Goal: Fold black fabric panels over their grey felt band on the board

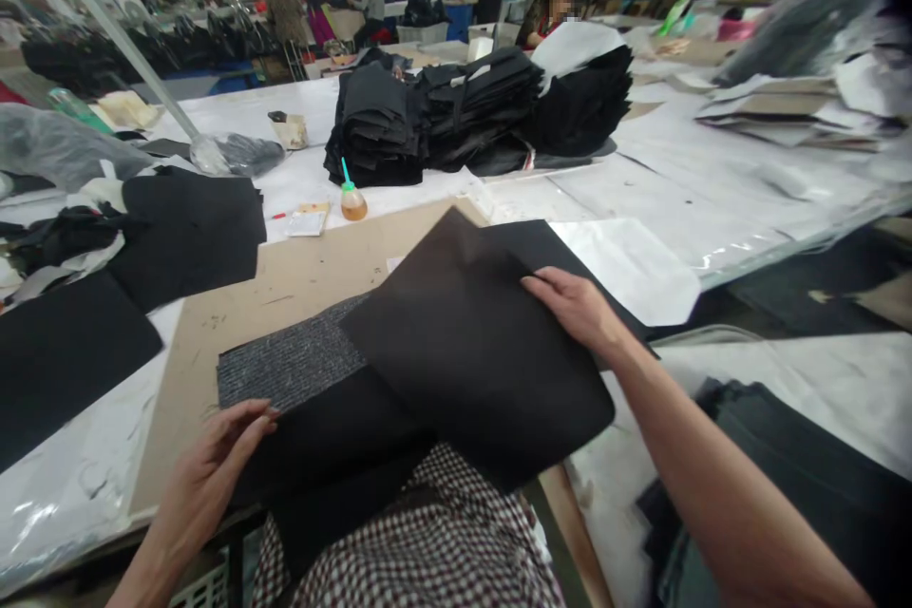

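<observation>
Head view: black sheet (470,351) in right hand (579,306); left hand (222,445) at dark cloth (342,437), grip unclear; grey fabric (289,363) part-hidden

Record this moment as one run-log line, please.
left hand: at edge of lower black piece | right hand: holding upper black sheet | ribbed grey fabric: over tan board

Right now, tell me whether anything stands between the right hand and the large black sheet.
Nothing visible does: the right hand pinches the black sheet directly at its edge. The gray ribbed fabric lies off to the left, partly covered by the sheet in this view.
</observation>
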{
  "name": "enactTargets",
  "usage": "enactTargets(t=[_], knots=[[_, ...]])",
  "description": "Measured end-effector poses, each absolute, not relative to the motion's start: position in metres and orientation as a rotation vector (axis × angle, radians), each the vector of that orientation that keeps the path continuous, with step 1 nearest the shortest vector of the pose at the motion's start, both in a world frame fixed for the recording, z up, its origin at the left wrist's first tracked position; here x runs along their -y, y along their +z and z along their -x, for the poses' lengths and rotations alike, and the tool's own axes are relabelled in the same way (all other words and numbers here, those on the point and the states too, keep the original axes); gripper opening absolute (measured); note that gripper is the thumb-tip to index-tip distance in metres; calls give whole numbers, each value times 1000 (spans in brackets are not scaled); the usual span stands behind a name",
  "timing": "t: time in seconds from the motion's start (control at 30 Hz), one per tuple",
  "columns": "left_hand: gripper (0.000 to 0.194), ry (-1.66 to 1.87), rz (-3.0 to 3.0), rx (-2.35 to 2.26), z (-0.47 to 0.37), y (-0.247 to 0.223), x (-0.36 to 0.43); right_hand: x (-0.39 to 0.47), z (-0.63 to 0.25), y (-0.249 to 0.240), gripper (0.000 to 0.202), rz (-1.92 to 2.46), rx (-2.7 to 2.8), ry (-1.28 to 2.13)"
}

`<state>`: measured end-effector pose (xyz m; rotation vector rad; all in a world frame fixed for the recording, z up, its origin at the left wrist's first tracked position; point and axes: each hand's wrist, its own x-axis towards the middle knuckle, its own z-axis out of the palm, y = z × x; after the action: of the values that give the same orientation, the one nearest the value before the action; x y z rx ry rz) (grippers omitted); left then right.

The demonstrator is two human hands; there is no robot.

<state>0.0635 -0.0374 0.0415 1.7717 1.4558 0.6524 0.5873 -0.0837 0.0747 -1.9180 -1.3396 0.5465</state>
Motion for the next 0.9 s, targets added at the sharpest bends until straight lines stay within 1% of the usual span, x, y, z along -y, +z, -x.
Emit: enactTargets(t=[0.1,0.2,0.3,0.4,0.43,0.53,0.57,0.63,0.7,0.77,0.83,0.9], knots=[[34,609,-1956,-1376,-93,34,31,95,-670,41,40,2138,1089,376],[25,616,-2192,-1264,-127,27,25,105,-724,9,37,2221,1016,260],[21,673,-2393,-1235,-158,17,20,111,-750,-17,28,2287,1029,124],[18,697,-2529,-1258,-176,7,18,111,-749,-31,20,2379,1088,9],[17,693,-2554,-1267,-180,5,18,110,-743,-32,21,2382,1135,-73],[13,668,-2581,-1292,-185,1,18,99,-705,-20,34,2256,1319,-376],[11,660,-2580,-1291,-185,1,18,93,-686,-12,37,2190,1382,-414],[8,648,-2571,-1281,-186,1,19,81,-636,6,38,2028,1531,-308],[6,663,-2555,-1261,-186,3,22,70,-577,23,33,1777,1709,-15],[4,695,-2554,-1216,-186,5,26,61,-517,36,33,1437,1940,231],[4,705,-2582,-1133,-184,7,30,54,-466,41,37,1140,2214,339],[5,664,-2617,-1036,-182,8,32,46,-432,39,40,998,2409,356]])
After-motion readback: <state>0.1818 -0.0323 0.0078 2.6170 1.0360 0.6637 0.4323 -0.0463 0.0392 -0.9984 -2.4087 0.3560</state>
